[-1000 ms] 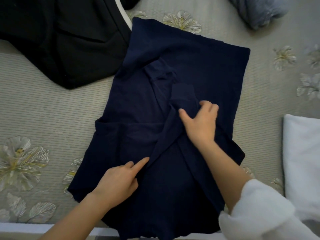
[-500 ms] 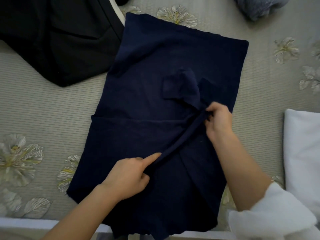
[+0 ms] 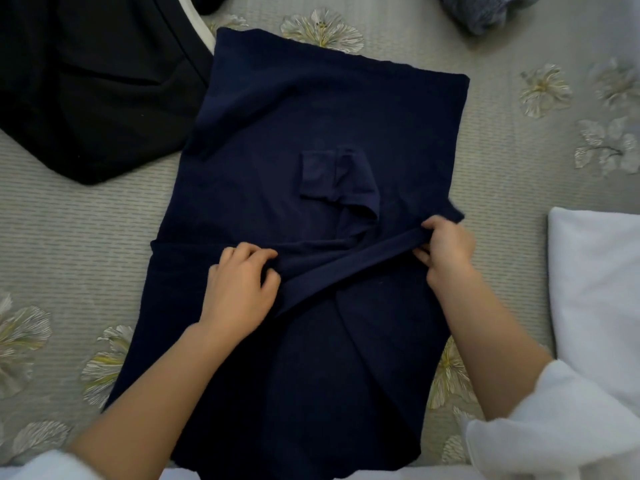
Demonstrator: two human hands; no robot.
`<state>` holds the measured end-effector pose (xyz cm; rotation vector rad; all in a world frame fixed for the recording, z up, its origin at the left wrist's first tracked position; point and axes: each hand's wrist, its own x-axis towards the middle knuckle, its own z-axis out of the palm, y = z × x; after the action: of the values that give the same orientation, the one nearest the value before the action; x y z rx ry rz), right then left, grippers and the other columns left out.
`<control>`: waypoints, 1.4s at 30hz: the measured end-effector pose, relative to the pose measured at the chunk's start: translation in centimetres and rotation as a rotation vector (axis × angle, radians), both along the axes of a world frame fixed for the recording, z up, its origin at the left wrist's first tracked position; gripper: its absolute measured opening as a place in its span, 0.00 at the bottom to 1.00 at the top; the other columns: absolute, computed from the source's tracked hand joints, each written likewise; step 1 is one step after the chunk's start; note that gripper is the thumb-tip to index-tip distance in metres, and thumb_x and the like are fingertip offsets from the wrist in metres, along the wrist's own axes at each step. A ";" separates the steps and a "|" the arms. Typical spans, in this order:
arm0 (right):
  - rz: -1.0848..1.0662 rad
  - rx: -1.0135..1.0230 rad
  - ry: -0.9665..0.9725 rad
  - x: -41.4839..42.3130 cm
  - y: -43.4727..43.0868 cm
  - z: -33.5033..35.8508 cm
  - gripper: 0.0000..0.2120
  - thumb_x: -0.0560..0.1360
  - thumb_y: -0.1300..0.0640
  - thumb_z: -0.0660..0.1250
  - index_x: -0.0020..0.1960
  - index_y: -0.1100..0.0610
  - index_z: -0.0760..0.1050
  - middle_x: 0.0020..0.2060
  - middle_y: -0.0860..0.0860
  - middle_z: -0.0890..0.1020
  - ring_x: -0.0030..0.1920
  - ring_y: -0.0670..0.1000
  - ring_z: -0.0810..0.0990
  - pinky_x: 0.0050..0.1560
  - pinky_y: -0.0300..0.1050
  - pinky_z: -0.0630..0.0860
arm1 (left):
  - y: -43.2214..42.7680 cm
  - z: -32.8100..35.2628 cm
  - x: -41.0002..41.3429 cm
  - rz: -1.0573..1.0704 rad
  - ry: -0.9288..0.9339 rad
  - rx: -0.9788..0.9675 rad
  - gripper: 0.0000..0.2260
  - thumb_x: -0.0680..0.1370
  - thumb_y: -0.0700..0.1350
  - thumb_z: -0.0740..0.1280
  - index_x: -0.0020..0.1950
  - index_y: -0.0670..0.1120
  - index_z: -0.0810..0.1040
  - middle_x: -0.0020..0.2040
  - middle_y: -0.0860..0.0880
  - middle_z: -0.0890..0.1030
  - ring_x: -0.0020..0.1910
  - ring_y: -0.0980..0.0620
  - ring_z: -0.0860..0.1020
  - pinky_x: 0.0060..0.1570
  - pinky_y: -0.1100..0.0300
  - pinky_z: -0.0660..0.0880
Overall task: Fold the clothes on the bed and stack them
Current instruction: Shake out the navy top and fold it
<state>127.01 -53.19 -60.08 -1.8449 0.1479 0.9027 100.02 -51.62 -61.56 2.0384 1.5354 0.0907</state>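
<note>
The bed (image 3: pixel 86 216) fills the view, covered in a grey ribbed spread with pale printed flowers. On it, straight ahead of me, the navy garment (image 3: pixel 311 109) lies flat. Its long axis runs away from me, the near end hanging at the edge of the bed by my body and the far straight edge pointing to the top of the view, leaning a little to the right. Both my hands rest on its middle, so cloth stretches beyond them and back under my forearms.

A black garment (image 3: pixel 86 81) lies spread at the far left, its edge touching the navy one's far left corner. A white pillow (image 3: pixel 595 289) sits at my right, just beside the navy cloth. A grey fuzzy bundle (image 3: pixel 485 12) lies at the far edge, well apart.

My left hand (image 3: pixel 239 289) has its fingers curled down into the cloth left of centre, gripping a bunch of it at the near end of the folded sleeve (image 3: pixel 346 265). My right hand (image 3: pixel 446 251) pinches that sleeve at the garment's right edge. The sleeve runs as a taut band between them, slanting up to the right. Its cuff (image 3: pixel 332 174) lies doubled back just beyond the hands.
</note>
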 end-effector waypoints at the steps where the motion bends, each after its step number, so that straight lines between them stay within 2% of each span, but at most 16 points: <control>1: 0.040 -0.053 -0.001 0.1 -0.5 -0.3 0.08 0.71 0.68 0.63 0.47 0.57 0.74 0.44 0.52 0.80 0.44 0.51 0.79 0.41 0.45 0.80 | 0.9 0.0 0.9 0.022 -0.014 -0.021 0.14 0.78 0.46 0.63 0.62 0.47 0.77 0.58 0.49 0.76 0.58 0.48 0.70 0.56 0.50 0.71; 3: 0.066 -0.059 -0.024 0.2 -1.0 -0.5 0.10 0.68 0.68 0.63 0.46 0.58 0.74 0.43 0.51 0.80 0.44 0.51 0.78 0.45 0.48 0.79 | 2.6 0.2 3.1 0.103 -0.107 -0.042 0.14 0.78 0.47 0.63 0.62 0.47 0.77 0.57 0.49 0.76 0.56 0.50 0.72 0.54 0.55 0.71; 6: 0.013 0.041 -0.005 0.3 -1.3 -0.3 0.12 0.62 0.68 0.62 0.43 0.56 0.73 0.38 0.48 0.78 0.42 0.52 0.75 0.41 0.49 0.72 | 5.9 0.3 6.9 0.393 -0.339 -0.221 0.20 0.78 0.52 0.65 0.67 0.45 0.73 0.56 0.53 0.76 0.54 0.54 0.75 0.53 0.61 0.71; 9: -0.030 0.079 0.061 0.1 -1.5 -0.4 0.16 0.58 0.68 0.60 0.43 0.57 0.73 0.37 0.48 0.77 0.41 0.54 0.73 0.39 0.48 0.70 | 9.3 -0.2 10.5 0.777 -0.538 -0.482 0.28 0.75 0.54 0.70 0.69 0.42 0.69 0.61 0.47 0.77 0.59 0.49 0.76 0.60 0.54 0.74; 11: -0.024 0.077 0.111 0.1 -1.6 -0.5 0.18 0.60 0.68 0.61 0.47 0.57 0.76 0.42 0.50 0.81 0.44 0.53 0.77 0.44 0.49 0.75 | 10.9 -0.2 11.9 0.935 -0.619 -0.528 0.18 0.73 0.48 0.73 0.59 0.42 0.76 0.55 0.46 0.79 0.54 0.48 0.78 0.55 0.56 0.77; 13: -0.019 0.101 0.147 0.3 -1.5 -0.4 0.17 0.61 0.68 0.61 0.47 0.56 0.76 0.45 0.50 0.81 0.46 0.53 0.78 0.47 0.49 0.75 | 12.1 0.6 12.1 0.959 -0.730 -0.453 0.03 0.72 0.42 0.72 0.41 0.47 0.79 0.45 0.49 0.81 0.47 0.51 0.78 0.46 0.59 0.78; 16: -0.016 0.197 0.156 0.9 -1.4 -0.2 0.19 0.56 0.67 0.61 0.46 0.55 0.71 0.43 0.52 0.75 0.45 0.55 0.72 0.45 0.48 0.70 | 14.8 2.5 9.6 0.923 -0.946 -0.134 0.09 0.70 0.39 0.67 0.32 0.51 0.78 0.33 0.56 0.78 0.36 0.59 0.75 0.37 0.64 0.73; 19: -0.003 0.310 0.169 1.0 -0.9 -0.1 0.19 0.56 0.67 0.61 0.45 0.55 0.67 0.43 0.52 0.71 0.45 0.54 0.69 0.46 0.48 0.67 | 17.9 2.4 5.8 0.948 -0.913 -0.026 0.10 0.70 0.38 0.65 0.33 0.52 0.78 0.36 0.54 0.79 0.40 0.57 0.76 0.43 0.61 0.73; 22: 0.008 0.167 0.098 0.9 -0.4 -0.5 0.15 0.58 0.67 0.61 0.45 0.57 0.70 0.40 0.50 0.76 0.43 0.52 0.74 0.42 0.44 0.72 | 18.4 0.0 3.7 0.853 -0.688 -0.310 0.07 0.77 0.40 0.65 0.45 0.52 0.78 0.46 0.53 0.80 0.46 0.56 0.77 0.45 0.61 0.76; 25: 0.020 0.075 0.048 0.7 -0.2 -0.8 0.13 0.61 0.67 0.62 0.45 0.58 0.73 0.38 0.49 0.78 0.41 0.51 0.75 0.39 0.44 0.73 | 18.2 -1.9 3.2 0.760 -0.685 -0.442 0.11 0.77 0.40 0.69 0.58 0.49 0.75 0.53 0.51 0.79 0.50 0.56 0.78 0.45 0.64 0.76; 28: 0.038 0.128 0.047 0.9 0.3 -0.2 0.19 0.59 0.66 0.63 0.49 0.61 0.75 0.42 0.50 0.79 0.43 0.51 0.77 0.44 0.47 0.75 | 18.2 -2.4 3.4 0.734 -0.592 -0.189 0.16 0.75 0.39 0.69 0.61 0.47 0.74 0.57 0.50 0.77 0.48 0.59 0.77 0.46 0.67 0.75; 32: 0.007 0.265 0.055 1.4 1.2 1.4 0.15 0.54 0.66 0.61 0.39 0.56 0.65 0.37 0.51 0.71 0.41 0.54 0.69 0.44 0.48 0.67 | 14.0 -1.0 4.3 0.469 -0.391 0.264 0.10 0.73 0.43 0.65 0.55 0.47 0.73 0.54 0.50 0.71 0.45 0.56 0.73 0.50 0.64 0.71; 35: 0.055 0.407 0.206 0.7 0.7 2.7 0.12 0.54 0.67 0.59 0.35 0.55 0.64 0.37 0.51 0.70 0.43 0.55 0.67 0.47 0.49 0.66 | 8.9 -0.3 4.1 0.072 -0.470 -0.056 0.10 0.72 0.41 0.62 0.51 0.50 0.76 0.48 0.50 0.78 0.45 0.54 0.75 0.51 0.59 0.72; 37: 0.088 0.489 0.311 0.3 0.2 3.7 0.11 0.55 0.67 0.58 0.35 0.55 0.67 0.36 0.50 0.72 0.41 0.53 0.71 0.47 0.47 0.70 | 6.0 -0.4 3.0 -0.158 -0.270 -0.279 0.15 0.73 0.44 0.61 0.58 0.56 0.75 0.51 0.53 0.75 0.53 0.52 0.69 0.58 0.58 0.65; 39: 0.091 0.569 0.407 0.2 -0.1 4.8 0.10 0.55 0.66 0.58 0.34 0.55 0.67 0.33 0.49 0.71 0.36 0.50 0.71 0.46 0.46 0.70 | 4.7 -0.1 1.5 -0.233 -0.107 -0.441 0.13 0.75 0.48 0.62 0.56 0.65 0.74 0.51 0.55 0.73 0.55 0.51 0.64 0.61 0.58 0.58; 42: 0.070 0.654 0.507 0.5 -0.1 5.8 0.08 0.56 0.64 0.58 0.30 0.54 0.72 0.32 0.48 0.73 0.34 0.49 0.73 0.45 0.45 0.74 | 5.2 2.0 0.6 -0.163 -0.242 -0.562 0.08 0.70 0.52 0.63 0.43 0.58 0.81 0.42 0.52 0.83 0.50 0.48 0.77 0.59 0.49 0.72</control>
<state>127.50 -53.28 -54.28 -1.0039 0.0842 1.2761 100.58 -46.40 -59.57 1.6230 1.0866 -0.1389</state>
